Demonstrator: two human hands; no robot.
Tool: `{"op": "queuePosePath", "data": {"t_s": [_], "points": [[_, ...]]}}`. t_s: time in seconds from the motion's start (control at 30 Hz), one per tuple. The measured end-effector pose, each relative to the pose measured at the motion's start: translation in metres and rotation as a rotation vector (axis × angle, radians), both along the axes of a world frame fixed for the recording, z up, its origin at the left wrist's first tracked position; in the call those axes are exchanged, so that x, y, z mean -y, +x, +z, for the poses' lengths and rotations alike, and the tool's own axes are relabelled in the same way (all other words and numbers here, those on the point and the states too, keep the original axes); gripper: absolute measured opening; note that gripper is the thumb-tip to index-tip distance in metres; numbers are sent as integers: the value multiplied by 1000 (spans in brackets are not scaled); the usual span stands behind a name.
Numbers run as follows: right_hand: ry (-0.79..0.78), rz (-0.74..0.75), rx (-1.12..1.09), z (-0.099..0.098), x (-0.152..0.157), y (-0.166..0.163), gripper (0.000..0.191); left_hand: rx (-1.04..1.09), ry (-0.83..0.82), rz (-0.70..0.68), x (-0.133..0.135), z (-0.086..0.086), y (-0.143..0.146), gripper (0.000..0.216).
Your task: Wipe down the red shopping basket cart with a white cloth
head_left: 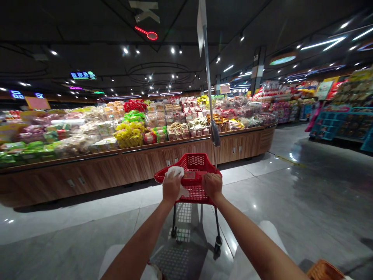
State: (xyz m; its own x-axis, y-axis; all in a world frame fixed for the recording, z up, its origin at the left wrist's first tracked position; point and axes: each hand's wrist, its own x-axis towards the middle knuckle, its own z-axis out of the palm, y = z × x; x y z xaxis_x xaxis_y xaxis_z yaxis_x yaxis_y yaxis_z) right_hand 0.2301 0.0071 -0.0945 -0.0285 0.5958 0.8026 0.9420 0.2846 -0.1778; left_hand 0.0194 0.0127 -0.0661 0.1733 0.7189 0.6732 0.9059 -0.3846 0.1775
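Note:
A small red shopping cart (196,162) stands on the grey tiled floor in front of me, and both my arms reach out to its handle. My left hand (171,187) is closed on the left end of the handle, with a crumpled white tissue or bag (175,171) held under its fingers. On the right end of the handle, my right hand (212,184) has its fingers wrapped round the bar. A tall metal pole (209,93) rises from the cart's right side with a white flag at its top.
A long wooden display counter (122,163) heaped with packaged snacks runs across behind the cart. More shelves and blue crates (338,124) stand at the right. Open glossy floor stretches to the right and ahead. A woven basket edge (325,270) shows at the bottom right.

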Motion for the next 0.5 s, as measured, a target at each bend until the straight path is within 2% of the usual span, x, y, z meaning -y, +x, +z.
{"op": "queuePosePath", "data": {"t_s": [0.1,0.2,0.27,0.37,0.43,0.5], "points": [[10,10,7,0,0,-4,31,-62,28,-31,14,-2,36,31],[12,36,55,1,1,-5,32,-163,-35,-74,14,16,69,27],[4,52,97,3,1,-4,31,-226,-91,-102,7,32,73,24],[-15,55,139,4,0,-1,31,-276,-141,-118,-6,42,44,22],[-27,47,137,4,0,0,32,-242,-133,-83,-10,35,12,25],[-27,41,118,3,-1,-1,33,-188,-100,-56,-8,20,-16,29]]}}
